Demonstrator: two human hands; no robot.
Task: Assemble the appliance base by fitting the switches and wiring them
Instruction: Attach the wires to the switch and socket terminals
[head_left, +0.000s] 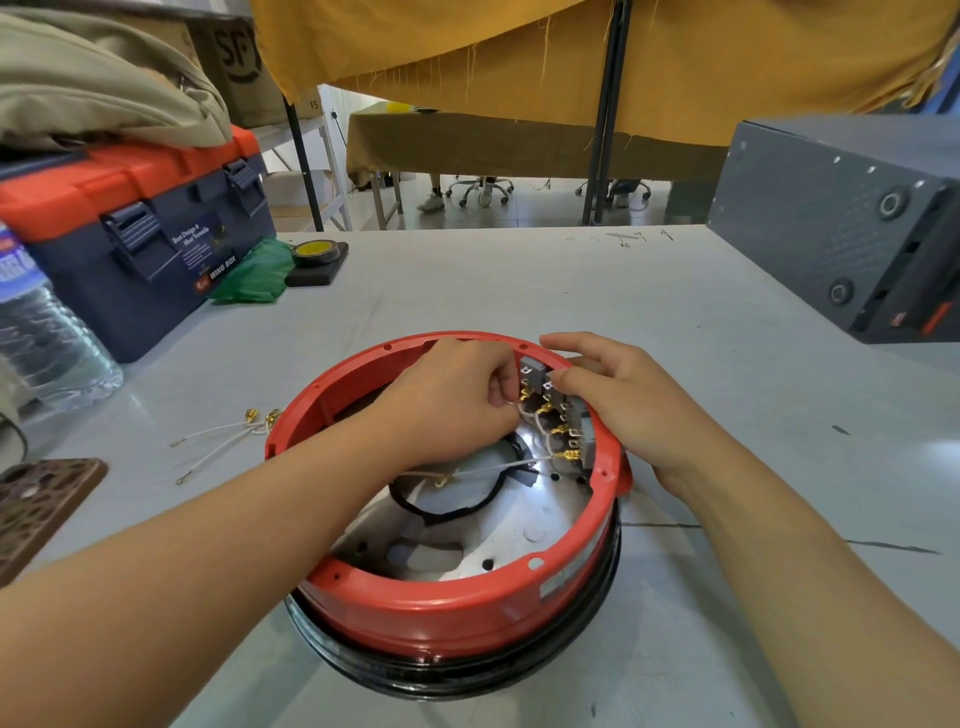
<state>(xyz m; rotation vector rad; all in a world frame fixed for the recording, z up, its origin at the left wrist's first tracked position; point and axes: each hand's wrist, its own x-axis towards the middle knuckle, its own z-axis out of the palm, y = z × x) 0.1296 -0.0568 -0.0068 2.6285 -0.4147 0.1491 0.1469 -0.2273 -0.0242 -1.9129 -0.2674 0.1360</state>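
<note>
A round red appliance base (452, 610) lies upside down on the table in front of me, its open side up, a black ring beneath it. Grey switches (558, 410) with brass terminals sit in a row inside its far right wall. White wires (543, 441) with brass connectors run to them. My left hand (452, 400) reaches inside the base and pinches a white wire at the topmost switch. My right hand (623, 400) wraps over the rim from outside, thumb and fingers gripping the switch row.
Loose white wires with brass terminals (223, 441) lie left of the base. A blue and orange toolbox (135, 234), a water bottle (47, 343), a tape roll (314, 253) and a green bag (257, 280) stand at the left. A grey metal box (852, 228) sits at the right.
</note>
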